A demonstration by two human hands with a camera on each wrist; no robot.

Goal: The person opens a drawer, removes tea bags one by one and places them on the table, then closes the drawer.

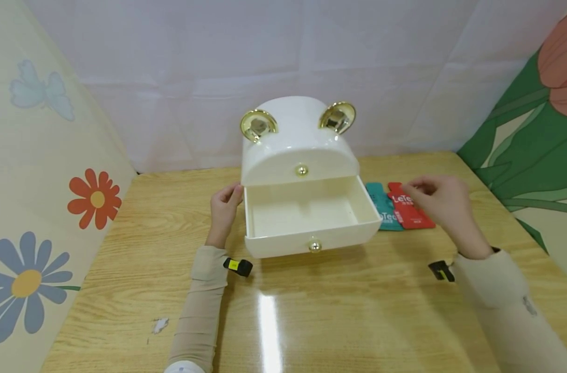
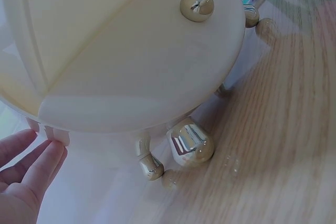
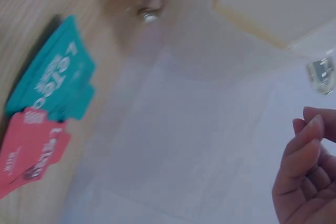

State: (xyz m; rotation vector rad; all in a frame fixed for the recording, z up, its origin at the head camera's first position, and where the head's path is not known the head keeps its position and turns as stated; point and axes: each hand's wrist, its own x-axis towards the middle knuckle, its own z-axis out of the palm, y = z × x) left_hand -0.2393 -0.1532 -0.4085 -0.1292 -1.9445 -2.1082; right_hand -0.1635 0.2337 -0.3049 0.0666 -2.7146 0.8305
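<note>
A glossy white storage box (image 1: 296, 150) with two gold ears and gold knobs stands on the table. Its lower drawer (image 1: 313, 243) is pulled out toward me, showing a bare cream inside. My left hand (image 1: 224, 212) is at the box's left side, fingertips touching the wall in the left wrist view (image 2: 26, 174). Above the red packet (image 1: 411, 212) hovers my right hand (image 1: 444, 202), fingers loosely bent and holding nothing. A teal packet (image 1: 377, 199) lies left of the red one, beside the box. Both packets also show in the right wrist view, with the right hand (image 3: 310, 177) apart from them.
The wooden table (image 1: 139, 269) ends at a white cloth backdrop (image 1: 181, 93) behind the box. Painted flower panels (image 1: 27, 282) flank it on both sides. Small gold feet (image 2: 152, 167) hold the box up off the tabletop.
</note>
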